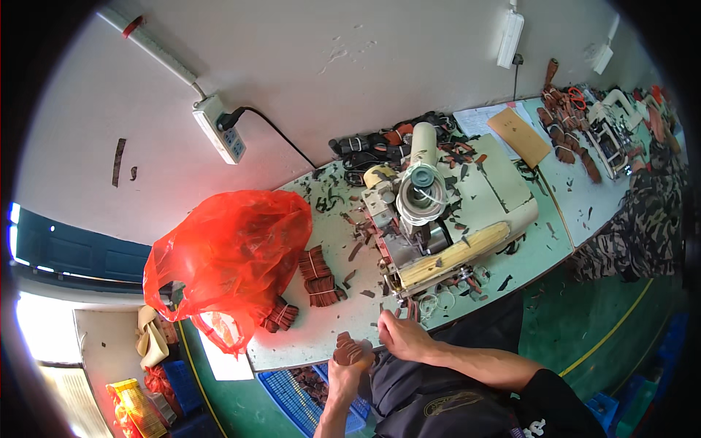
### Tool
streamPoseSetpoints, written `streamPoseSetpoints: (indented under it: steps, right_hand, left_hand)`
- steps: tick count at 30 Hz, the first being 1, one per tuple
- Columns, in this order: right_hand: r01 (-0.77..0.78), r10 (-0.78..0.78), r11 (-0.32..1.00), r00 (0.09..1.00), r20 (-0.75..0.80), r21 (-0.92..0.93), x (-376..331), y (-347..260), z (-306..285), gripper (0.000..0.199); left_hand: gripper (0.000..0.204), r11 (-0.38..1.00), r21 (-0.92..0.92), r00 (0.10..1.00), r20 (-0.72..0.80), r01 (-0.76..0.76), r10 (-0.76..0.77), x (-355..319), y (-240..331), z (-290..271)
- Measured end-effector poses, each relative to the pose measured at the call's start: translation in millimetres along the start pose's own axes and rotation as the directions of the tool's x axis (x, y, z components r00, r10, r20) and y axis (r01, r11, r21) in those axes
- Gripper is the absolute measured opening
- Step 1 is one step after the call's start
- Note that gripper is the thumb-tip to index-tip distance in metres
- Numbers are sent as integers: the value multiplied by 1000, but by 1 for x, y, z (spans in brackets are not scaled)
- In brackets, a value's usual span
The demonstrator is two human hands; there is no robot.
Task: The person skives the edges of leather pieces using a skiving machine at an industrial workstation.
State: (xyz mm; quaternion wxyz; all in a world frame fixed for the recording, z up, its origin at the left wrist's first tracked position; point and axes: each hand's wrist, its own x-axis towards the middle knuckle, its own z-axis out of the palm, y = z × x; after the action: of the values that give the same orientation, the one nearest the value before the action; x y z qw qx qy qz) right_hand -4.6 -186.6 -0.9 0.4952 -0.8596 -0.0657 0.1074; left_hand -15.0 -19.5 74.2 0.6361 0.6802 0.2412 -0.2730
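Head view: a red bag (230, 255), bulging and translucent, sits on the left end of the table (328, 328). Just right of it lie bundles (319, 276) of brown strips, tied with bands. A tan envelope (519, 136) lies flat on the far right of the table, beside white paper. A white power strip (221, 130) hangs on the wall, a black cord running from it. A machine (420, 226) stands mid-table amid dark scraps.

The left hand (345, 374) is clenched around a stack (349, 350) of brown strips, held at the table's near edge. The right hand (400, 336) has its fingers curled at the table edge, just right of the stack; whether it pinches a strip cannot be told.
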Motion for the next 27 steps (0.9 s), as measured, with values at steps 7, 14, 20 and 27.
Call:
streamPoseSetpoints:
  steps: [7, 14, 20, 27]
  right_hand:
    - [29, -52, 956, 996, 70, 292, -5, -51, -43, 15]
    - [-514, 247, -138, 810, 532, 846, -12, -33, -67, 36]
    - [-419, -334, 2, 856, 396, 908, -38, -63, -90, 58]
    - [-431, 109, 403, 898, 426, 807, -58, -42, -83, 22]
  left_hand:
    - [37, 994, 77, 951, 291, 84, -102, -10, 33, 0]
    - [51, 900, 412, 945, 327, -144, 2, -28, 66, -2]
    - [71, 506, 641, 809, 536, -577, 243, -18, 44, 3]
    - [69, 960, -221, 860, 509, 173, -38, -2, 58, -40]
